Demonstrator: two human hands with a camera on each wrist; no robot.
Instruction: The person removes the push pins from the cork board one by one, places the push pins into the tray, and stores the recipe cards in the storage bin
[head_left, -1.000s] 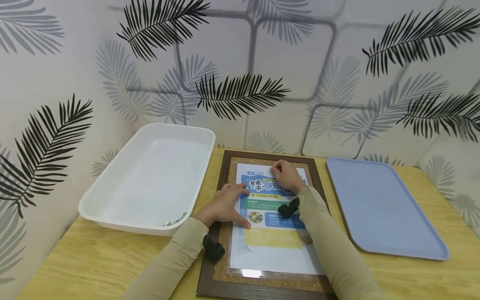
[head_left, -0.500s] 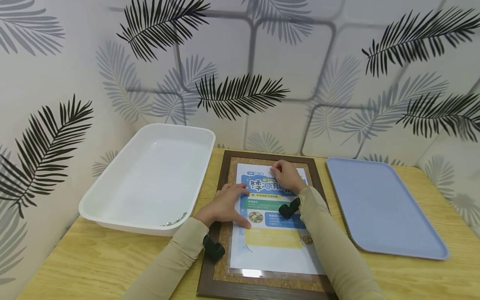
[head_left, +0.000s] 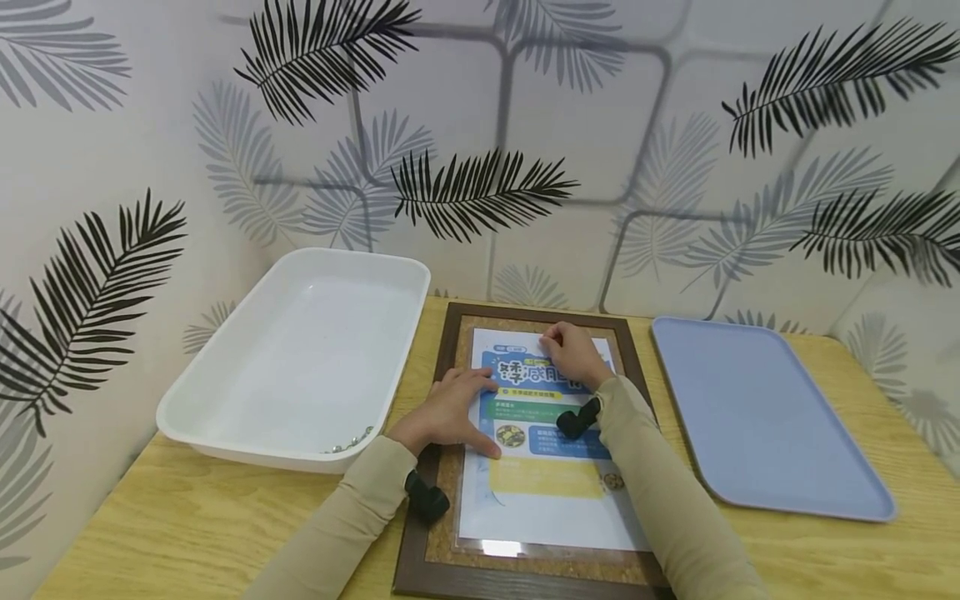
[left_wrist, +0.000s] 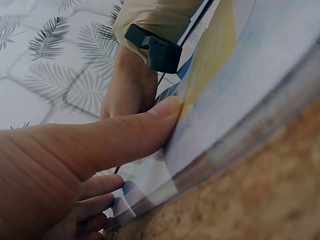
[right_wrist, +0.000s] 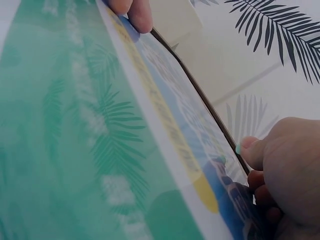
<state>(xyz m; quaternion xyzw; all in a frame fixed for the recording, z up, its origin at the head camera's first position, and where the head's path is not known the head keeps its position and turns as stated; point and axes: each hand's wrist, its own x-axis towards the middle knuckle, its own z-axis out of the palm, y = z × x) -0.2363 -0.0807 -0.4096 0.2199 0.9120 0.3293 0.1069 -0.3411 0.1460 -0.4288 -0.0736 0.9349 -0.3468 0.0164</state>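
A printed poster (head_left: 555, 518) in a glossy clear sleeve lies on a cork board (head_left: 442, 537) with a dark brown frame (head_left: 480, 581). My left hand (head_left: 450, 408) rests on the poster's left edge, thumb and fingers spread; in the left wrist view the thumb (left_wrist: 145, 125) touches the sleeve. Near the poster's top edge, my right hand (head_left: 576, 354) pinches a push pin, mostly hidden by the fingers. A bit of its green head (right_wrist: 238, 149) shows in the right wrist view, with a green reflection in the sleeve below. Whether its point is in the board I cannot tell.
A white tray (head_left: 300, 350) stands left of the board, with several small greenish pieces (head_left: 349, 442) in its near right corner. To the right lies a flat lilac-blue tray (head_left: 772, 417). Behind the wooden table (head_left: 225, 525) rises a leaf-patterned wall (head_left: 480, 100).
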